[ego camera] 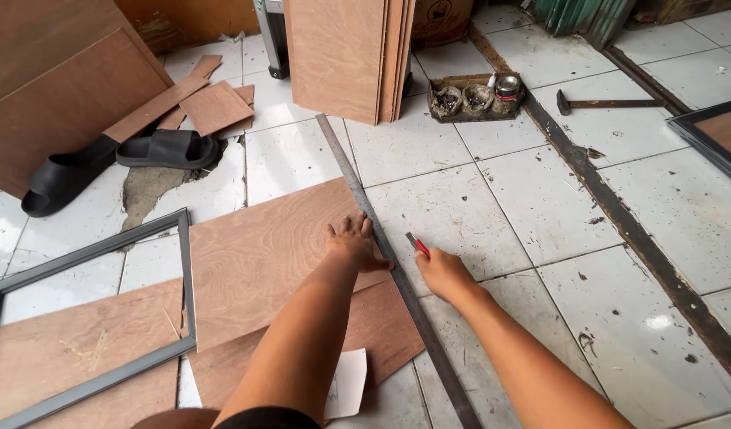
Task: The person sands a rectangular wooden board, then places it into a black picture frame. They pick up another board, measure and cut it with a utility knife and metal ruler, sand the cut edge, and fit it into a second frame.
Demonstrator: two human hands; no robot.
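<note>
Beyond both hands (397,258), brown cardboard box (442,17) behind stacked plywood sheets (349,56)

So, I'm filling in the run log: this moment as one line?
left hand: pressing ruler on plywood | right hand: grip on red knife by ruler

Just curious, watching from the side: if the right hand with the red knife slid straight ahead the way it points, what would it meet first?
The right hand points its red-handled knife up along the long metal ruler. Beyond it the bare floor tile looks free, then probably the upright plywood sheets; depth is unclear.
</note>
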